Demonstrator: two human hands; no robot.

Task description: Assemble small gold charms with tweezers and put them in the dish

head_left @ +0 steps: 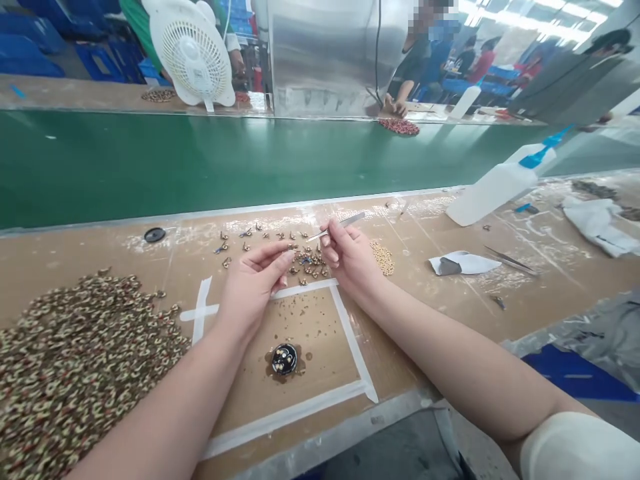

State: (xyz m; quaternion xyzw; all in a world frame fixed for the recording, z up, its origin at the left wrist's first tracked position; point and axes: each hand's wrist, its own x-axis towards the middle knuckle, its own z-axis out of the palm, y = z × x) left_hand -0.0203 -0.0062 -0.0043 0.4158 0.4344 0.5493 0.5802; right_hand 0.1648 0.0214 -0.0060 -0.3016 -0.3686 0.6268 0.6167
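Observation:
My left hand [263, 273] is closed in a pinch on a small metal part [294, 247] that shows at the fingertips. Opposite it, my right hand [347, 253] grips metal tweezers [350, 219], which slant up to the right with one end towards the left hand. Several small brass-coloured parts [310, 265] lie scattered on the table between and behind the hands. Beside the right hand spreads a patch of tiny gold pieces [383, 259]. A small black dish [285, 359] with liquid and a few pieces in it stands nearer to me, inside a white tape outline [350, 333].
A large pile of small metal parts [90, 360] covers the table's left. Further off are a black cap [155, 235], a green conveyor belt [200, 167] and a white fan [193, 57]. At right stand a white squeeze bottle [493, 193], a cloth [465, 263] and other tweezers [513, 261]. Co-workers sit across.

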